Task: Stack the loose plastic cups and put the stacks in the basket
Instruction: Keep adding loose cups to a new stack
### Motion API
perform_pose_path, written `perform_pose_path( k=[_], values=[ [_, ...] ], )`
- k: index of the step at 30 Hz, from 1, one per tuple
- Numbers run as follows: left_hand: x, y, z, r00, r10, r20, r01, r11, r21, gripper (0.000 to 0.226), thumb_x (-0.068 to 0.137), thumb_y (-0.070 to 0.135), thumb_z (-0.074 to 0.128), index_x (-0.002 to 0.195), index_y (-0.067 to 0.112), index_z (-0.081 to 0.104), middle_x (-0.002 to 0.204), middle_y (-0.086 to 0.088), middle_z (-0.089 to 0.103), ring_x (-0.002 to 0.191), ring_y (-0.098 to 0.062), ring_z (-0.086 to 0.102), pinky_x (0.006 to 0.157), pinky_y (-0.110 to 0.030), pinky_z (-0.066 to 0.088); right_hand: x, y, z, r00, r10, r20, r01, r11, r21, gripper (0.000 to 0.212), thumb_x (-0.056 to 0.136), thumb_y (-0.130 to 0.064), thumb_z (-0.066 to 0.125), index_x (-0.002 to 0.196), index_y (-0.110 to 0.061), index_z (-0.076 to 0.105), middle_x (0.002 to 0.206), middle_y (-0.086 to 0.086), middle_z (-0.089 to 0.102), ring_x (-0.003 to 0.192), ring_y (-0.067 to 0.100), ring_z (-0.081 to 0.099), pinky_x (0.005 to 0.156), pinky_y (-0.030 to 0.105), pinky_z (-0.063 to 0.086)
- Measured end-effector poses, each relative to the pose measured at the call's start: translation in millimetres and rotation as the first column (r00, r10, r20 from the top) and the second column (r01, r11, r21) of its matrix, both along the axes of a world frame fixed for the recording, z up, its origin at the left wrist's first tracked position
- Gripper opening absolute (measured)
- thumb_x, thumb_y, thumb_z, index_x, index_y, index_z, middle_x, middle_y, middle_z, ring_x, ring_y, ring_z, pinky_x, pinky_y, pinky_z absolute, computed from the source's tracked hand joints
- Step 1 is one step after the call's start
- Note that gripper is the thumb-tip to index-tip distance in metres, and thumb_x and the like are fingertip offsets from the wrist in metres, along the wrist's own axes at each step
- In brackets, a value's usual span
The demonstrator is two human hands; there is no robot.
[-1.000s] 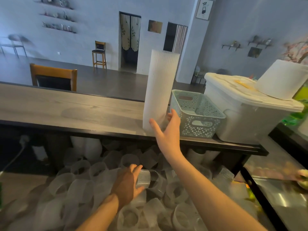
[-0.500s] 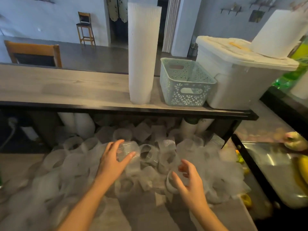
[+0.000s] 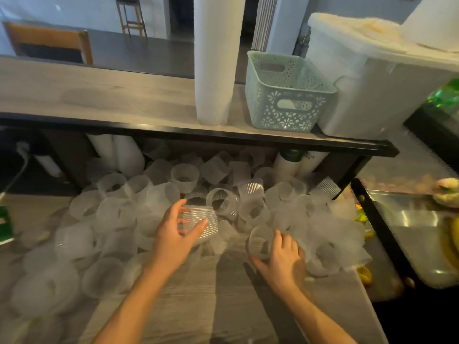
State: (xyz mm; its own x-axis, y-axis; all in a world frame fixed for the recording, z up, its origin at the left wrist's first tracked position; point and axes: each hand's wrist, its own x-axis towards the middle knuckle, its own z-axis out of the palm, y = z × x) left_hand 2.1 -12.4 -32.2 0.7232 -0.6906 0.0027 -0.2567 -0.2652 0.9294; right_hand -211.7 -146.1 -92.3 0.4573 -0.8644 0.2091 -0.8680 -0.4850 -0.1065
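Ribbed clear plastic, the cup (image 3: 198, 220) sits pinched on its side between thumb and fingers of the left hand (image 3: 173, 234) above the lower counter. The right hand (image 3: 280, 254) curls round a second cup (image 3: 259, 240) at the edge of the loose pile (image 3: 154, 192). Thin walls could buckle, or a careless sweep scatter neighbours. Up on the shelf, the tall stack (image 3: 216, 58) beside the green basket (image 3: 285, 95) looks easy to topple. No writing is legible.

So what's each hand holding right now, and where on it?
Left hand holds a ribbed clear cup by its side wall, fingers and thumb around it. Right hand grips another cup by its side.
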Motion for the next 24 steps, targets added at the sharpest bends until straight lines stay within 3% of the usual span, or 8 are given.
perform_pose_path(
  k=[3,6,8,11,14,16,18,24],
  values=[
    [-6,1,1,1.0,-0.016,-0.01,0.016,1.0,0.019,0.069,0.082,0.045,0.072,0.142,0.035,0.04,0.122,0.015,0.05,0.108,-0.009,0.056,0.085,-0.027,0.052,13,-1,-6,0.995,-0.096,-0.039,0.097,0.995,0.036,0.095,0.05,-0.064,0.087,0.117,0.001,0.065,0.094,0.018,0.068,0.087,0.039,0.065,0.08,0.052,0.052],
    [-10,2,4,1.0,-0.023,-0.011,0.023,0.999,0.027,0.068,0.082,0.045,0.072,0.142,0.034,0.041,0.119,0.018,0.05,0.108,-0.01,0.056,0.087,-0.03,0.053,20,-2,-8,0.983,-0.176,-0.05,0.18,0.98,0.086,0.082,0.07,-0.069,0.071,0.126,-0.011,0.058,0.111,0.009,0.069,0.112,0.034,0.059,0.105,0.055,0.034],
    [-12,3,5,1.0,-0.025,-0.014,0.025,0.999,0.024,0.069,0.082,0.045,0.072,0.143,0.033,0.04,0.118,0.02,0.049,0.109,-0.008,0.055,0.086,-0.028,0.051,21,-4,-11,0.987,-0.162,-0.015,0.163,0.983,0.085,0.079,0.073,-0.065,0.07,0.128,-0.011,0.058,0.112,0.01,0.068,0.115,0.033,0.058,0.111,0.053,0.029],
    [-11,4,5,1.0,-0.026,-0.011,0.026,0.999,0.03,0.069,0.083,0.045,0.071,0.143,0.033,0.04,0.122,0.017,0.05,0.11,-0.006,0.054,0.083,-0.022,0.047,15,-3,-13,0.996,-0.057,0.071,0.054,0.997,0.051,0.079,0.071,-0.063,0.064,0.121,-0.002,0.062,0.096,0.014,0.067,0.096,0.035,0.065,0.107,0.051,0.035],
    [-10,5,5,0.999,-0.022,-0.045,0.024,0.999,0.032,0.06,0.085,0.045,0.069,0.139,0.031,0.047,0.125,0.017,0.052,0.112,-0.004,0.053,0.08,-0.016,0.044,2,4,-3,0.978,0.051,0.202,-0.08,0.987,0.138,0.085,0.071,-0.067,0.057,0.127,-0.004,0.06,0.103,0.01,0.063,0.098,0.031,0.062,0.094,0.047,0.051],
    [-11,5,7,0.995,-0.02,-0.099,0.023,0.999,0.026,0.054,0.087,0.044,0.066,0.137,0.031,0.051,0.127,0.016,0.054,0.109,0.001,0.053,0.078,-0.014,0.041,-4,9,11,0.933,0.079,0.35,-0.173,0.954,0.245,0.091,0.07,-0.07,0.054,0.137,-0.008,0.053,0.112,0.002,0.052,0.101,0.024,0.057,0.084,0.029,0.051],
    [-11,4,7,0.989,-0.028,-0.148,0.029,1.0,0.005,0.052,0.089,0.046,0.063,0.137,0.031,0.052,0.13,0.013,0.054,0.107,0.007,0.05,0.079,-0.013,0.039,-8,12,25,0.895,0.086,0.438,-0.242,0.918,0.315,0.094,0.068,-0.071,0.051,0.143,-0.013,0.048,0.116,-0.007,0.04,0.099,0.01,0.049,0.08,0.006,0.037],
    [-22,3,7,0.959,-0.058,-0.279,0.056,0.998,-0.015,0.042,0.092,0.041,0.061,0.133,0.031,0.052,0.131,0.01,0.053,0.105,0.009,0.05,0.085,-0.014,0.038,-11,17,43,0.785,-0.016,0.619,-0.339,0.826,0.451,0.091,0.068,-0.057,0.066,0.148,-0.022,0.039,0.132,-0.01,0.046,0.121,0.002,0.047,0.099,0.009,0.036]
  ],
)
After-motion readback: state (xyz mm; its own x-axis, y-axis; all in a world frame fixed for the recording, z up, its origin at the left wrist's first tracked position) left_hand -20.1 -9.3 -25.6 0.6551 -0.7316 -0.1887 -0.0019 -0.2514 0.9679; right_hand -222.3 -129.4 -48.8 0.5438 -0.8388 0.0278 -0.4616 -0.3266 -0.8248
